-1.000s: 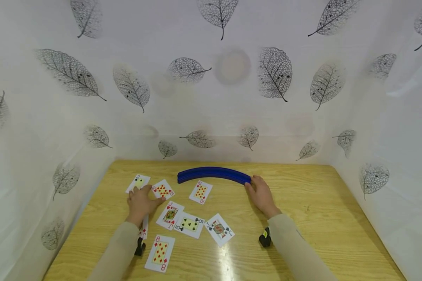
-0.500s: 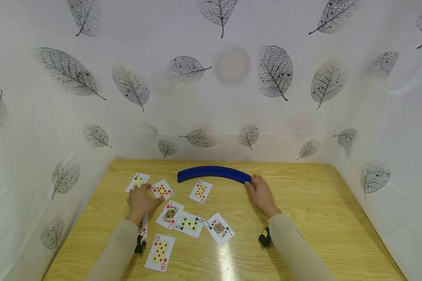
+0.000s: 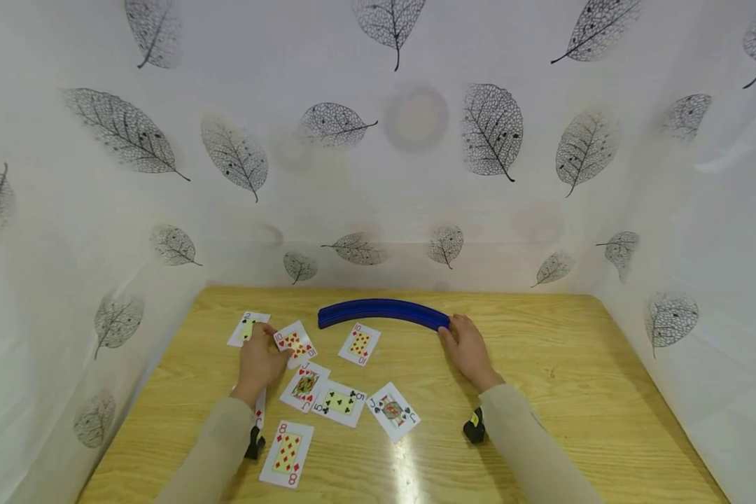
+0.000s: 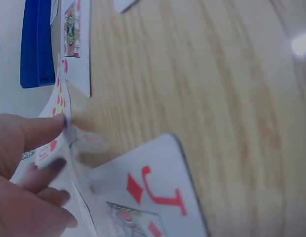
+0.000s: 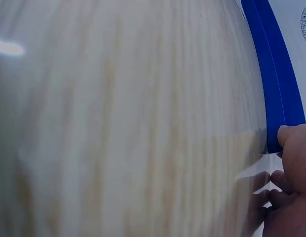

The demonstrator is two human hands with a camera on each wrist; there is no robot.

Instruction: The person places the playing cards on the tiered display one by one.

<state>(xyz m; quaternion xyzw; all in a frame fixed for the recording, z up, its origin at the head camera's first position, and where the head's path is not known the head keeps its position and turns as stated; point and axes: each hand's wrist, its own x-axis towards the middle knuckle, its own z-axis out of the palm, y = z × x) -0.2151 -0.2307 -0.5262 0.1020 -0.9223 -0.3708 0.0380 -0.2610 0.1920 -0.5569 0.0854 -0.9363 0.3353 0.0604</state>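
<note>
My left hand (image 3: 261,362) pinches the ten of hearts (image 3: 297,340) by its left and lower edges. In the left wrist view the thumb presses on the face of this card (image 4: 60,98), which stands tilted up from the table. My right hand (image 3: 469,352) grips the right end of a curved blue card holder (image 3: 378,308) at the back of the table. The right wrist view shows the thumb on the holder's (image 5: 277,74) end, fingers bent behind it. Just left of my left hand lies the two of spades (image 3: 247,330). A jack of diamonds (image 4: 163,192) lies under the left wrist.
Other playing cards lie face up: a ten of diamonds (image 3: 360,344), a jack of hearts (image 3: 305,386), a five of clubs (image 3: 339,402), a jack of spades (image 3: 393,411) and an eight of diamonds (image 3: 286,455). Leaf-printed white curtain (image 3: 378,196) surrounds the wooden table (image 3: 579,392).
My left hand has shifted slightly right, and the ten of hearts has come up tilted in its fingers. The two of spades is less covered. My right hand and the card holder stay put.
</note>
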